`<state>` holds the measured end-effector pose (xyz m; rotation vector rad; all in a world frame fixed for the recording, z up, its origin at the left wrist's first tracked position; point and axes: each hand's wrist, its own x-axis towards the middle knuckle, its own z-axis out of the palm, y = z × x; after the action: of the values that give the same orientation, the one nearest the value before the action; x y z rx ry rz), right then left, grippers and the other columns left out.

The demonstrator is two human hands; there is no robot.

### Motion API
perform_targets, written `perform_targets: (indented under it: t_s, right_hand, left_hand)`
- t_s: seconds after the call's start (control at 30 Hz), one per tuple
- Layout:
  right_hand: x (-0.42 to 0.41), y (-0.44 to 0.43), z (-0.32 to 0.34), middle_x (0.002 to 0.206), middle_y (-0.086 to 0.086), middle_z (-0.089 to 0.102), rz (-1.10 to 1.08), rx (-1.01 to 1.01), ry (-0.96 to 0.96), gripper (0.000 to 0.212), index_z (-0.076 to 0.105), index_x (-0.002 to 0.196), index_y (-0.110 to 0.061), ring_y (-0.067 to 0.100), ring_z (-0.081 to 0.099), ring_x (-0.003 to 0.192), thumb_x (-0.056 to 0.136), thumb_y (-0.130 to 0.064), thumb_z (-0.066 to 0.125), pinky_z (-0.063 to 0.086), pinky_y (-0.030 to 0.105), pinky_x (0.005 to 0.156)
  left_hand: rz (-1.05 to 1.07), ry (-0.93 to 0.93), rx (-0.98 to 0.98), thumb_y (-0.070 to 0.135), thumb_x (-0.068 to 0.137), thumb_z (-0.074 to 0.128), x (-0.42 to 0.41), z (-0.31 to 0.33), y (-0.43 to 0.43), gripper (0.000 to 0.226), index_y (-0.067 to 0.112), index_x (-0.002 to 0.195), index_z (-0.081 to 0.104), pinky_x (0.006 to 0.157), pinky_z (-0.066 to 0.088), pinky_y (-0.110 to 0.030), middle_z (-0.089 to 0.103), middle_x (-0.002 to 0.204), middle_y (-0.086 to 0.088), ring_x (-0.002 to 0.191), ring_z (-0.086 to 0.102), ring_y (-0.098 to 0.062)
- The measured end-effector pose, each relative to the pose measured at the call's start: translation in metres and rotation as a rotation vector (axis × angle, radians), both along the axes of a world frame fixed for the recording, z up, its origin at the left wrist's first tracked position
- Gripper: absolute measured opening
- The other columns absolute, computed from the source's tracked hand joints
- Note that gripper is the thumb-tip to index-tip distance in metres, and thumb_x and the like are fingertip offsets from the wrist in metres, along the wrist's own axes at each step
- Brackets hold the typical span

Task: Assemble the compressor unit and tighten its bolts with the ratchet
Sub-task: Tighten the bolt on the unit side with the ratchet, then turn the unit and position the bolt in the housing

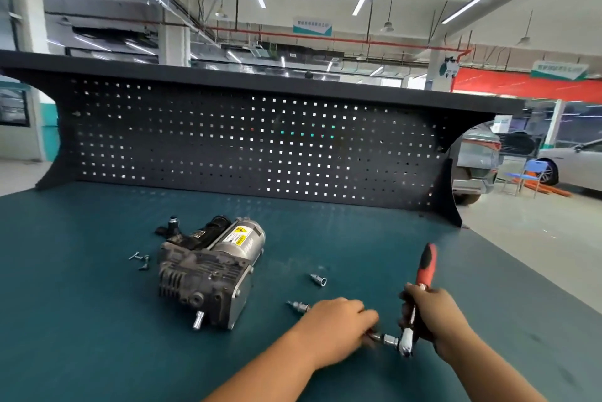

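The compressor unit, grey metal with a silver motor can and a yellow label, lies on the green bench left of centre. Three loose bolts lie just left of it. My right hand grips the shaft of the red-handled ratchet, whose chrome head points down near the bench front. My left hand pinches a socket bit at the ratchet head's drive. Both hands are to the right of the compressor, apart from it.
Two loose sockets lie on the mat, one right of the compressor and one just above my left hand. A black pegboard backs the bench. A small black part sits behind the compressor. Cars and a blue chair stand at far right.
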<state>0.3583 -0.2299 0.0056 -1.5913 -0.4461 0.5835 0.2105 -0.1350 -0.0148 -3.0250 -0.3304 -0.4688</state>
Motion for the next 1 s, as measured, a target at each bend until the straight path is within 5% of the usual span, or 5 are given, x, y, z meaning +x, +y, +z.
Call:
perform_targets:
  t_s: [0.3, 0.47, 0.63, 0.8, 1.0]
  right_hand:
    - [-0.015, 0.022, -0.023, 0.065, 0.007, 0.055, 0.019, -0.295, -0.421, 0.022, 0.048, 0.093, -0.004, 0.024, 0.053, 0.06, 0.076, 0.003, 0.06, 0.038, 0.029, 0.053]
    - [-0.018, 0.027, -0.025, 0.064, 0.006, 0.049, -0.023, -0.475, -0.705, 0.02, 0.04, 0.077, -0.009, 0.03, 0.049, 0.075, 0.076, -0.009, 0.06, 0.027, 0.033, 0.054]
    - [-0.018, 0.032, -0.027, 0.068, 0.014, 0.052, -0.06, -0.477, -0.684, 0.017, 0.048, 0.067, -0.001, 0.033, 0.049, 0.08, 0.074, -0.008, 0.062, 0.031, 0.034, 0.059]
    - [-0.025, 0.035, -0.027, 0.08, 0.017, 0.049, -0.113, -0.396, -0.671, 0.011, 0.05, 0.074, -0.002, 0.03, 0.04, 0.073, 0.077, -0.007, 0.059, 0.03, 0.036, 0.062]
    - [-0.027, 0.034, -0.027, 0.076, 0.012, 0.044, -0.089, -0.348, -0.727, 0.013, 0.054, 0.09, 0.002, 0.029, 0.035, 0.077, 0.079, -0.001, 0.059, 0.028, 0.035, 0.066]
  left_hand:
    - [0.12, -0.012, 0.068, 0.025, 0.096, 0.045, -0.038, 0.002, 0.022, 0.027, 0.013, 0.118, 0.056, 0.086, 0.039, -0.041, 0.053, 0.113, -0.01, 0.108, 0.047, -0.032]
    - [0.005, -0.535, 0.211, 0.022, 0.083, 0.057, -0.094, 0.022, 0.035, 0.02, 0.015, 0.099, 0.067, 0.069, 0.05, -0.025, 0.065, 0.087, 0.003, 0.079, 0.06, -0.016]
    - [0.437, -0.928, 0.086, 0.014, 0.089, 0.053, -0.164, 0.041, 0.096, 0.012, 0.01, 0.095, 0.063, 0.069, 0.046, -0.028, 0.065, 0.088, -0.001, 0.081, 0.058, -0.017]
    - [1.038, -0.644, -0.373, 0.011, 0.091, 0.054, -0.212, 0.02, 0.174, 0.027, 0.009, 0.117, 0.06, 0.081, 0.044, -0.036, 0.06, 0.117, -0.015, 0.103, 0.056, -0.031]
    - [1.172, -0.425, -0.467, 0.016, 0.091, 0.057, -0.225, -0.009, 0.208, 0.039, 0.02, 0.129, 0.057, 0.086, 0.049, -0.033, 0.062, 0.124, -0.011, 0.111, 0.057, -0.03]
